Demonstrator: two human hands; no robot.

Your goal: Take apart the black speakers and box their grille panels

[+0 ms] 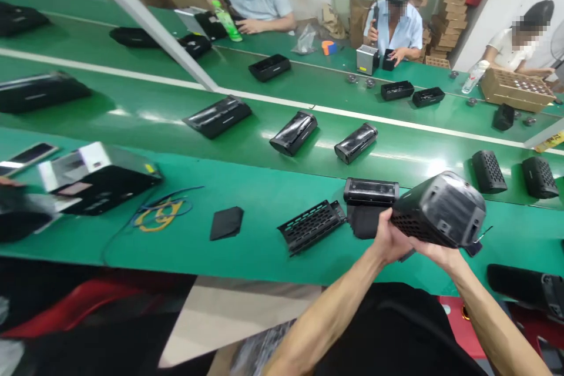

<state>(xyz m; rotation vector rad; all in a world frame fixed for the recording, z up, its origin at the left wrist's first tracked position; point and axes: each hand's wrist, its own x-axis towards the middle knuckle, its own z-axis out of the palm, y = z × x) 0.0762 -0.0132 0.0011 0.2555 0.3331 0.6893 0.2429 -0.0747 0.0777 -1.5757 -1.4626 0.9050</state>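
My left hand and my right hand both grip a black speaker housing, raised over the near edge of the green bench. It is tilted, with holes along its side and a glossy end facing up. My fingers are partly hidden beneath it. Left of my hands lies a black perforated grille. Just behind my left hand a film-covered black housing rests beside dark sheets. Farther left lies a stack of black sheets.
Several black housings, one of them a glossy housing, sit on the green conveyor. A grey-black box and a coiled cable lie on the left. Co-workers sit across the line; a co-worker's hand holds a part. A black housing is at right.
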